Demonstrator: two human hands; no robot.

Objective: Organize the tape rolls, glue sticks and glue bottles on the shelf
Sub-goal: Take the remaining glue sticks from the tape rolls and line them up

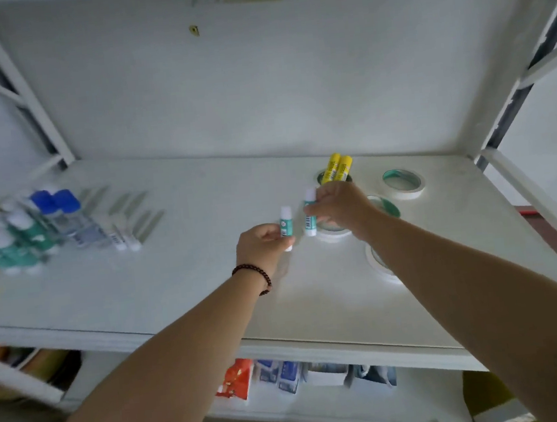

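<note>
Each hand pinches one teal glue stick above the shelf (181,283) — left hand (263,246) on one (286,225), right hand (340,209) on another (310,212). Likely next — set them by the glue bottles (21,234) far left of the left hand.

No legible text anywhere

Barcode stripes show on the teal glue stick (310,219) and the white tubes (120,239); print on the yellow glue sticks (336,168) and lower-shelf packets (236,380) blurs beyond reading.

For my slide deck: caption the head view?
Each hand holds a teal glue stick above the shelf.
</note>
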